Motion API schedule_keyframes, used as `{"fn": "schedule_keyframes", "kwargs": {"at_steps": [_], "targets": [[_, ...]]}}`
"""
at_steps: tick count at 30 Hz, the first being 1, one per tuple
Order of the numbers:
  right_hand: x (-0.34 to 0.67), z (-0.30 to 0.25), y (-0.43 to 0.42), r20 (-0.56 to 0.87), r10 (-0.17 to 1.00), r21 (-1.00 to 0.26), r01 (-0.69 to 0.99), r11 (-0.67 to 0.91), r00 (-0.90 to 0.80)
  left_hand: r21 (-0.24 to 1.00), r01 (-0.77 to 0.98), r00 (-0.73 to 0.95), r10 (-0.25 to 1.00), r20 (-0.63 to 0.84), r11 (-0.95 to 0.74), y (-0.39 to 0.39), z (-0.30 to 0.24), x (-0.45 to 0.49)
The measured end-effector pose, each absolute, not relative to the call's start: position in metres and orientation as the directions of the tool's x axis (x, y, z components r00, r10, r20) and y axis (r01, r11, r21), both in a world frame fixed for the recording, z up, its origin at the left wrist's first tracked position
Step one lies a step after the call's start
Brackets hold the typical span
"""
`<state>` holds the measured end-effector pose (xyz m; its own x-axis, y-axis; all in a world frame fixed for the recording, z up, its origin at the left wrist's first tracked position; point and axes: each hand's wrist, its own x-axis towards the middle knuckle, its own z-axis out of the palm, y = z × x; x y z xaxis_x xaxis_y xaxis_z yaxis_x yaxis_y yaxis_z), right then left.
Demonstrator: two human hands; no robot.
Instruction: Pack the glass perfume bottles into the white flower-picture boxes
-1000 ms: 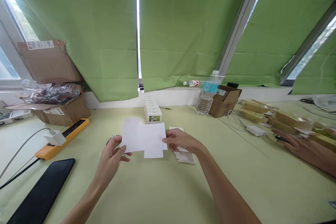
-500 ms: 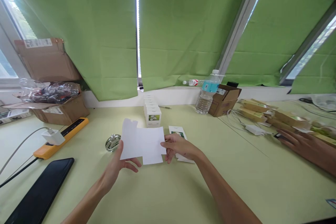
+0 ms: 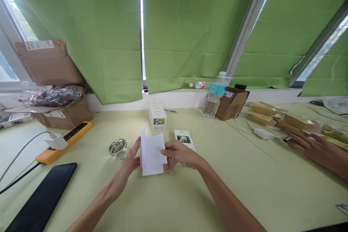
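Note:
A white flat carton blank (image 3: 151, 153) is folded into a narrower shape between my hands above the table. My left hand (image 3: 129, 165) presses its left panel with stretched fingers. My right hand (image 3: 179, 154) pinches its right edge. A clear glass bottle (image 3: 117, 147) lies on the table just left of my left hand. Behind my right hand lies another flat blank with a flower picture (image 3: 185, 139). A row of small white boxes with flower pictures (image 3: 157, 115) stands further back.
An orange power strip with a white charger (image 3: 63, 140) and a black phone (image 3: 40, 197) lie at the left. Cardboard boxes (image 3: 58, 110) stand at the back left, a water bottle (image 3: 214, 96) and small box (image 3: 232, 104) at back right. Another person's hand (image 3: 315, 148) rests at the right among long packages.
The flat white blank has been folded: its left panel has swung inward, making it narrower. My left hand moved right and opened against it. The glass bottle has come into view.

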<state>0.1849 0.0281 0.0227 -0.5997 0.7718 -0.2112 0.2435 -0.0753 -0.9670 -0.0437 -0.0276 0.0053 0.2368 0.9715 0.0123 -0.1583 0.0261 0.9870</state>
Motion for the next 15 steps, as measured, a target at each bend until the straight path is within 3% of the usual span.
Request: {"fn": "schedule_keyframes", "kwargs": {"at_steps": [8, 15], "targets": [[0.182, 0.023, 0.026, -0.233, 0.767, -0.954, 0.293, -0.061, -0.598, 0.995, 0.03, 0.217, 0.972, 0.091, -0.1, -0.025, 0.003, -0.046], [0.181, 0.023, 0.025, -0.234, 0.757, -0.957, 0.281, -0.069, -0.61, 0.998, -0.01, 0.201, 0.977, 0.066, -0.066, -0.02, -0.006, -0.047]]}}
